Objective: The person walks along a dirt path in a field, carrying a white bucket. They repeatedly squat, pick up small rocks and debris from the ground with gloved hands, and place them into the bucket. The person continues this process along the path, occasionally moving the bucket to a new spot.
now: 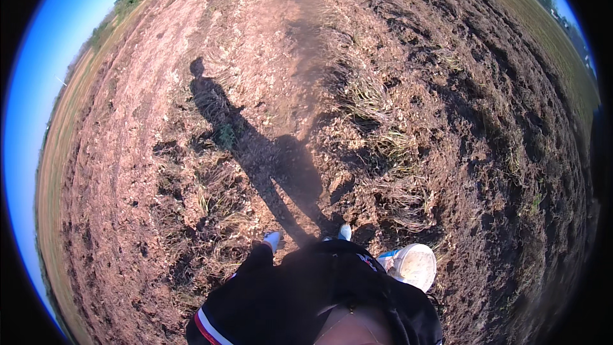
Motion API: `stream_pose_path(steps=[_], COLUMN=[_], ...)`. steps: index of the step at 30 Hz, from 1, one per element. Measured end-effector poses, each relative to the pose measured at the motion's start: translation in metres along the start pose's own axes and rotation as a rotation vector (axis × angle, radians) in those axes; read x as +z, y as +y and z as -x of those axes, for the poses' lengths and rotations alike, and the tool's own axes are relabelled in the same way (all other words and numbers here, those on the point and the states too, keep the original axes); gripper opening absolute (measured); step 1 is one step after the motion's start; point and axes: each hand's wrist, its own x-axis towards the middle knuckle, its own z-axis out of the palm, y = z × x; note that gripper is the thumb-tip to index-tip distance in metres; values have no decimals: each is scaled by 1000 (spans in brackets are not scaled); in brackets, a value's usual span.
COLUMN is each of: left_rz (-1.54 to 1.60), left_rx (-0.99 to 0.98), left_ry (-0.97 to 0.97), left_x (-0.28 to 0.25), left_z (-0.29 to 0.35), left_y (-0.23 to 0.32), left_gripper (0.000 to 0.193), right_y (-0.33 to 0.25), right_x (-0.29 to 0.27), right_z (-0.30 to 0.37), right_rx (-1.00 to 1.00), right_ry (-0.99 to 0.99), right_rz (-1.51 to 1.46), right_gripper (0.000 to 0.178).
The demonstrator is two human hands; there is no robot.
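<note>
Neither of my hands shows in the head view; my dark jacket (306, 287) fills the lower middle and hides them. A white bucket (415, 267), smeared with soil and with some blue on its side, is close by on my right. Whether my right hand holds it is hidden. Below me, a white shoe (272, 240) shows on the left, and the tip of another shoe (345, 232) shows to the right.
Brown tilled soil (262, 83) stretches ahead in rows. Heaps of dry uprooted plants (367, 99) lie along the right row, and more withered plants (211, 198) lie left of my feet. My long shadow (255, 147) falls forward between them, bulging on its right side.
</note>
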Motion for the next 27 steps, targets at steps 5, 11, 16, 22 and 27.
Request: stream_pose_path(steps=[5,11,16,22,27], left_rz=[29,81,27,34,115], left_rx=[-13,-5,8,4,27], left_ry=[14,2,24,26,62], left_x=[2,-6,12,-19,-22], left_z=[7,14,15,5,5], left_y=[-8,-11,-3,-16,-26], left_gripper=[32,26,29,38,35], right_y=[-5,-11,-7,-22,-34], right_x=[-1,3,-15,-7,-5], right_z=[-8,-13,-29,-31,-36], right_rx=[-13,-15,-4,-16,-25], right_ry=[-26,-74,-61,-112,-140], right_rz=[-18,-49,-58,-97,-134], right_gripper=[46,47,47,48,48])
